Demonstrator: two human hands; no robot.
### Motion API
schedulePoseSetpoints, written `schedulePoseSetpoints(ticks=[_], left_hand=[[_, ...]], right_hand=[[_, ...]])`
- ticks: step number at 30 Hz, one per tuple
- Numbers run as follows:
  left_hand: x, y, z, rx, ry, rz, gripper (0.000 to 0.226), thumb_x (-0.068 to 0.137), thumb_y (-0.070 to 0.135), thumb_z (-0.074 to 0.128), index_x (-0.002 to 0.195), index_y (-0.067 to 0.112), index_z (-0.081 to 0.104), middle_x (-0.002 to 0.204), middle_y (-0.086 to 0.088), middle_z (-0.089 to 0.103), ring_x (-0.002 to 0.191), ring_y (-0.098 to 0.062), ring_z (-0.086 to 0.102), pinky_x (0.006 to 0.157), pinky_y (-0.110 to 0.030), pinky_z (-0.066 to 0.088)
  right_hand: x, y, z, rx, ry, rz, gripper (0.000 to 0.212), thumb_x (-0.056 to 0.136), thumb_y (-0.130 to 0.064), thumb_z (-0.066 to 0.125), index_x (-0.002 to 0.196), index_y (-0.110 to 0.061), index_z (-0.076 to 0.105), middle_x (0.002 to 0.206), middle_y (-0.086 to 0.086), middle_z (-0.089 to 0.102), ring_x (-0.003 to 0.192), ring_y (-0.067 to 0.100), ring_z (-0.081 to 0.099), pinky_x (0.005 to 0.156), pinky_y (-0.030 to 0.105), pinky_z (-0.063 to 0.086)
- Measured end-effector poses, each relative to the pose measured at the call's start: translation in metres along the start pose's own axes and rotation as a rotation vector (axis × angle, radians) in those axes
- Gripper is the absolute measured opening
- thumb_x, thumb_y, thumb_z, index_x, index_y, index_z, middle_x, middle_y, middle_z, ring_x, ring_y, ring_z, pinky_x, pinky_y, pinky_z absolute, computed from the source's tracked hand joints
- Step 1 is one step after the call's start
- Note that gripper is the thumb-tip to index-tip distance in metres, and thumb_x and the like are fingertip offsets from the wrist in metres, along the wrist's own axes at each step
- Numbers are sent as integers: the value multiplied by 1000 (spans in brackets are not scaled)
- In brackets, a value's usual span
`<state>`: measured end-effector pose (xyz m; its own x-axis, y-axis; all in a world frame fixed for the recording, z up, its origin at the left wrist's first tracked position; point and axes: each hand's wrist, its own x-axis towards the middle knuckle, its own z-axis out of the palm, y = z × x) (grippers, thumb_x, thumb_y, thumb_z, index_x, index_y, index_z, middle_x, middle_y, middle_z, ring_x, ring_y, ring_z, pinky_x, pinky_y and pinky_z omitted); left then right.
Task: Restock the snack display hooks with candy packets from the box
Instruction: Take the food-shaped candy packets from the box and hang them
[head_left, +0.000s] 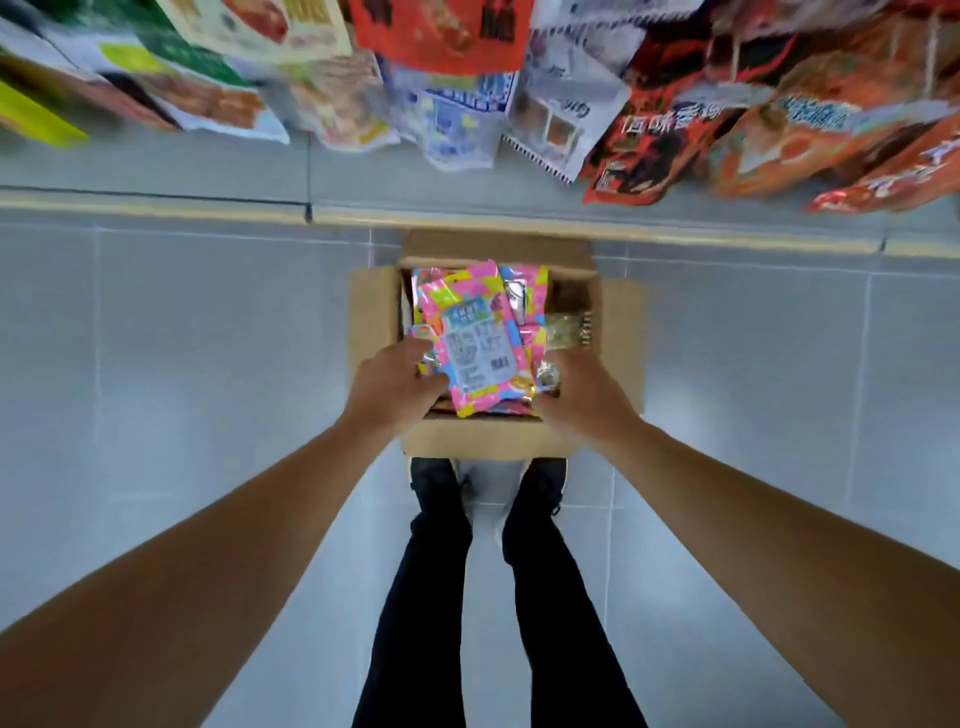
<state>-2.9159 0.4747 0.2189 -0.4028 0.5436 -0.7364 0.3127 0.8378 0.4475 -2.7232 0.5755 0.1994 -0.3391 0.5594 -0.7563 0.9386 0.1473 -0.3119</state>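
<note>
An open cardboard box (371, 317) stands on the floor in front of my feet, filled with pink and multicoloured candy packets (478, 338). My left hand (395, 384) grips the left edge of the top stack of packets, thumb on the front. My right hand (576, 395) holds the stack's lower right corner, fingers curled around it. The stack sits tilted over the box opening. Snack packets (675, 119) hang on the display along the top of the view.
Grey tiled floor (208, 338) surrounds the box. A pale baseboard ledge (156, 205) of the display runs across just behind the box. My legs in dark trousers and shoes (436, 483) stand right at the box's near flap. A gold-wrapped packet (563, 332) lies in the box's right side.
</note>
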Motion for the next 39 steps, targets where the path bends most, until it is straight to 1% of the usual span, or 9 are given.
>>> schedulePoseSetpoints(ticks=[3, 5, 13, 21, 25, 28, 31, 35, 39], left_hand=[[39, -33, 38, -12, -15, -60, 8, 84, 18, 60, 85, 11, 63, 90, -7, 66, 91, -24, 60, 66, -26, 42], [64, -51, 61, -26, -29, -96, 14, 82, 20, 61, 75, 10, 55, 80, -6, 60, 84, -25, 58, 59, -26, 37], [162, -85, 144, -230, -83, -203, 48, 86, 25, 66, 133, 20, 57, 127, 6, 59, 113, -10, 56, 84, -21, 41], [192, -97, 184, -424, -139, -239, 53, 81, 28, 68, 132, 20, 54, 126, 3, 63, 109, -18, 63, 91, -35, 51], [187, -96, 173, -614, -186, -294, 47, 77, 43, 68, 119, 32, 51, 120, 2, 65, 104, -18, 65, 86, -42, 57], [179, -89, 157, -736, -237, -333, 65, 66, 56, 69, 124, 30, 53, 116, 1, 68, 101, -20, 69, 80, -41, 58], [170, -86, 143, -931, -180, -375, 50, 83, 47, 70, 122, 19, 57, 101, -4, 72, 89, -21, 72, 81, -45, 59], [157, -95, 122, -1068, 20, -399, 17, 94, 25, 63, 105, 13, 66, 92, -11, 71, 81, -25, 70, 84, -44, 57], [130, -100, 92, -1053, -13, -410, 27, 96, 29, 60, 116, 11, 64, 102, -12, 75, 91, -31, 73, 86, -50, 57]], right_hand=[[47, 20, 38, 55, -46, 45, 47, 78, -27, 64, 122, -16, 52, 122, 6, 55, 108, 27, 55, 83, 33, 47], [76, 29, 60, 63, -62, 37, 40, 79, -26, 66, 114, -13, 52, 109, 5, 54, 101, 27, 57, 75, 30, 42], [195, 57, 123, 183, -6, 64, 57, 81, -23, 67, 134, -12, 49, 126, 8, 55, 105, 26, 58, 77, 31, 45], [226, 76, 158, 385, 74, 161, 34, 82, -17, 66, 116, -19, 64, 103, 1, 71, 89, 21, 66, 76, 34, 56], [208, 58, 155, 407, 114, -41, 26, 83, -9, 64, 107, -16, 70, 86, -1, 68, 71, 10, 61, 63, 17, 49], [186, 32, 157, 430, 150, -219, 16, 80, -9, 66, 94, -15, 73, 74, -2, 64, 61, 2, 52, 59, 21, 45], [166, 4, 160, 377, 151, -353, 22, 77, -12, 72, 68, -27, 59, 67, -7, 52, 61, 4, 46, 54, 13, 32], [141, -20, 157, 434, 23, -401, 13, 81, -12, 69, 93, -13, 72, 91, -5, 60, 74, 3, 58, 66, 14, 44], [120, -25, 130, 509, 64, -209, 23, 92, -16, 62, 114, -16, 70, 102, -12, 64, 85, -7, 59, 72, 3, 42]])
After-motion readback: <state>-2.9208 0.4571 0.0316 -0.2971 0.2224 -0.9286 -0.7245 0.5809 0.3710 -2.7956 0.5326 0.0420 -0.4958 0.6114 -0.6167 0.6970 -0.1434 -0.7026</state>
